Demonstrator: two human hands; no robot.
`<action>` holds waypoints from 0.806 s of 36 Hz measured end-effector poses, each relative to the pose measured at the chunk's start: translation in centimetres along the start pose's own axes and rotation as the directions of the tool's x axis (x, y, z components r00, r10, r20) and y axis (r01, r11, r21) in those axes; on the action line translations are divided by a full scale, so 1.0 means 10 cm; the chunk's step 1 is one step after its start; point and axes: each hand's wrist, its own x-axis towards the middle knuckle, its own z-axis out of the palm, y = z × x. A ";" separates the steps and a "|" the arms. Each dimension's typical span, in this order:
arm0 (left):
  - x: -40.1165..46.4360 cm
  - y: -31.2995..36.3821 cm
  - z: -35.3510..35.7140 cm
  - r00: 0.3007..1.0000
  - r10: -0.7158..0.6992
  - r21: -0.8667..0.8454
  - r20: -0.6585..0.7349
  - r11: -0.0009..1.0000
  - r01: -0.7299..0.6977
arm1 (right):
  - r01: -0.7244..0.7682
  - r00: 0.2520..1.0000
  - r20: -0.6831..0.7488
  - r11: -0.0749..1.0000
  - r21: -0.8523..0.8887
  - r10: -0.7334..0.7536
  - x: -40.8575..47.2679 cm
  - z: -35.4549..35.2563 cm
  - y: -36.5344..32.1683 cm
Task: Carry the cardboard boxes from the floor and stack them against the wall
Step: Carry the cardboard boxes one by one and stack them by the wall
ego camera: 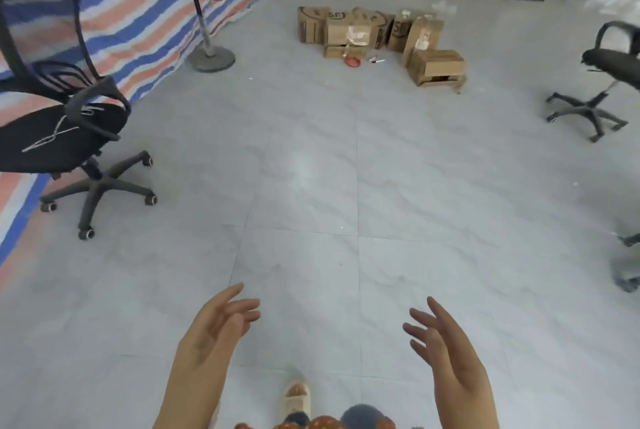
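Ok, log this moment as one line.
left hand open, empty | right hand open, empty | cardboard boxes on floor ahead, untouched | nothing carried

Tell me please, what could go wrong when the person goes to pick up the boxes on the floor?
Both the left hand and right hand are empty, far from the cardboard boxes. The red tape roll and markers lying in front of the pile could be stepped on. The nearest box looks crushed at its base, so it may sag when lifted.
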 end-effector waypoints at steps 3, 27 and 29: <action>0.32 0.06 0.14 0.999 -0.025 0.012 0.024 1.000 0.025 | -0.016 1.000 -0.010 0.999 -0.040 0.015 0.28 0.04 -0.04; 3.43 0.49 2.95 0.996 -0.089 0.016 0.021 0.996 0.088 | -0.033 0.999 0.020 0.995 -0.096 0.035 4.58 -0.37 -0.52; 3.65 0.55 3.09 0.995 -0.102 0.018 0.010 0.995 0.102 | -0.038 0.999 0.034 0.994 -0.104 0.042 4.84 -0.34 -0.56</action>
